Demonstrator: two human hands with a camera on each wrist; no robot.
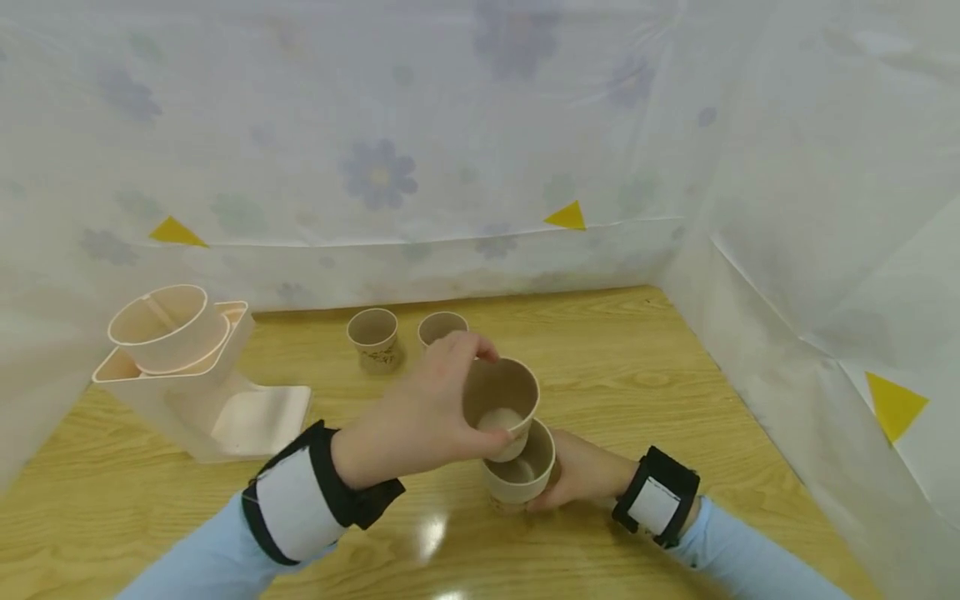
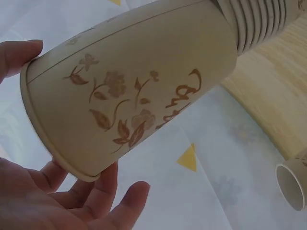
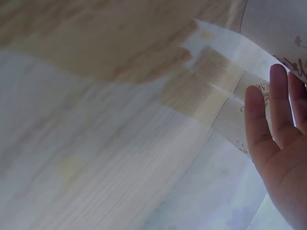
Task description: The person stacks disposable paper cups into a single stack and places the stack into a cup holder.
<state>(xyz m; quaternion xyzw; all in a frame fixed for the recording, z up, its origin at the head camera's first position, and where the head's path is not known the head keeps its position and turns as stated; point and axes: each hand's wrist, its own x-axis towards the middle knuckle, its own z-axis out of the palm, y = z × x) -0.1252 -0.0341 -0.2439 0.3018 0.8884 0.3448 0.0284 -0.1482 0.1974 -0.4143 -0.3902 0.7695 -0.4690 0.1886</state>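
Note:
My left hand (image 1: 435, 408) grips a beige paper cup (image 1: 501, 396) near its rim, thumb on one side and fingers on the other. In the left wrist view this cup (image 2: 124, 91) shows brown printed flowers, and its base meets a stack of nested paper cups (image 2: 259, 21) with several rims showing. My right hand (image 1: 573, 471) holds that stack (image 1: 521, 479) from the right side, just below the left hand's cup. From the right wrist, the fingers of the right hand (image 3: 278, 124) lie along a printed cup (image 3: 278, 28), partly out of frame.
Two more paper cups stand farther back, one upright on the left (image 1: 375, 337) and another (image 1: 442, 327) partly behind my left hand. A pale plastic stand (image 1: 217, 408) with a round cup-like top (image 1: 161, 329) is at the left. White sheeting (image 1: 450, 267) borders the wooden table (image 1: 622, 358).

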